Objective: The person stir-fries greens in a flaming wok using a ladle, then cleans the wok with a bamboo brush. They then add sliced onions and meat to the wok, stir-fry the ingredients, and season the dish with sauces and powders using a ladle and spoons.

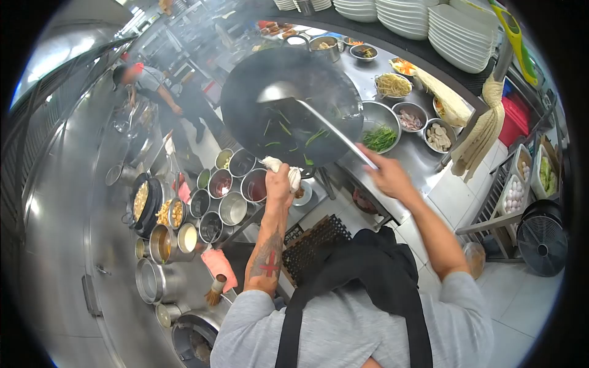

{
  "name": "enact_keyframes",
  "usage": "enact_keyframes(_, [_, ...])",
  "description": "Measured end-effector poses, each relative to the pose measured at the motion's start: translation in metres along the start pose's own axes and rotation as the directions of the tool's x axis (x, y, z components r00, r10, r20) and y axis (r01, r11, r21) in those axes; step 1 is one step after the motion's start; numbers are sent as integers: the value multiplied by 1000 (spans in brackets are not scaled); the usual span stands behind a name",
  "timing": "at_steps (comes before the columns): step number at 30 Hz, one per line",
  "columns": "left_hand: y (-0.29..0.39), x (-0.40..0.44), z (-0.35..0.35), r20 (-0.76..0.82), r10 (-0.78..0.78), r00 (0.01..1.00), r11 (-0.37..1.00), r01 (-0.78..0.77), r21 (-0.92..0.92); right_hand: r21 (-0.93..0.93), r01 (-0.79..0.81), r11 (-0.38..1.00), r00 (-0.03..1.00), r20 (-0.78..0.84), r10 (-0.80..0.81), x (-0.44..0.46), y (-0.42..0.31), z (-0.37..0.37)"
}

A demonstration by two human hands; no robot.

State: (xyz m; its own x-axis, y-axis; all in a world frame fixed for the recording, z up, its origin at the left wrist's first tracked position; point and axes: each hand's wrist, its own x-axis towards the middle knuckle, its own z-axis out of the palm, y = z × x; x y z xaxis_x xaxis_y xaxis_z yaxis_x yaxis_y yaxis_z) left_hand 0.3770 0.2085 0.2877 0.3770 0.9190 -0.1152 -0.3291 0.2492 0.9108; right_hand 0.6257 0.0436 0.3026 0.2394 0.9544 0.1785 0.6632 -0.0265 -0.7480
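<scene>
A large dark wok point(245, 104) is tilted up in front of me, with green leafy strips point(284, 127) scattered inside it and smoke around it. My left hand point(278, 181) is closed round a white cloth point(294, 179) at the wok's near edge; the part of the wok beneath is hidden. In my right hand point(388, 175) is the long handle of a metal ladle point(334, 130), its head inside the wok. Just beyond that hand, a metal bowl of chopped greens point(379, 137) sits on the steel counter.
Bowls of bean sprouts point(393, 86), sliced meat point(410, 116) and pale slices point(439, 136) line the right counter. Steel pots point(234, 208) crowd the left. Stacked white plates point(461, 40) stand on the shelf. Another person point(150, 83) works at far left. A fan point(542, 242) stands right.
</scene>
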Motion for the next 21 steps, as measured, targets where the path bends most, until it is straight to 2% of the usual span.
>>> enact_keyframes(1, [-4, 1, 4, 0, 2, 1000, 1000, -2, -3, 45, 137, 990, 984, -119, -130, 9, -2, 24])
enact_keyframes(3, [-6, 8, 8, -60, 71, 996, 995, -75, -66, 117, 149, 982, 984, -115, -135, -9, 1, 40])
enact_keyframes(5, [6, 10, 14, -64, 111, 992, 991, -115, -64, -49, 145, 988, 989, -14, -146, -53, 37, 24])
enact_keyframes(7, [7, 8, 7, -86, 125, 988, 990, -129, -50, -169, 131, 977, 991, -13, -135, -96, 102, -10])
enact_keyframes(9, [4, 11, -1, -70, 98, 993, 995, -98, 8, -304, -28, 952, 995, 79, 54, -95, 109, -50])
enact_keyframes(11, [1, 10, 9, -86, 104, 991, 994, -105, -9, -175, 5, 985, 999, -37, -11, -53, 77, -46])
enact_keyframes(13, [-7, 14, 21, -64, 200, 978, 976, -204, -76, -70, 48, 996, 989, -136, -57, -5, 43, -20])
enact_keyframes(15, [-19, 20, 23, -60, 217, 974, 972, -222, -82, -73, 78, 994, 989, -121, -86, 37, 34, 15])
enact_keyframes(18, [-17, 25, 27, -83, 198, 977, 974, -205, -96, -26, 125, 992, 984, -124, -128, 15, 24, 28])
enact_keyframes(20, [-14, 28, 23, -111, 211, 971, 968, -224, -116, -180, 93, 979, 994, -30, -100, -35, 72, 18])
enact_keyframes(21, [-12, 28, 17, -126, 217, 968, 965, -232, -123, -183, 70, 981, 997, -9, -73, -66, 98, 2])
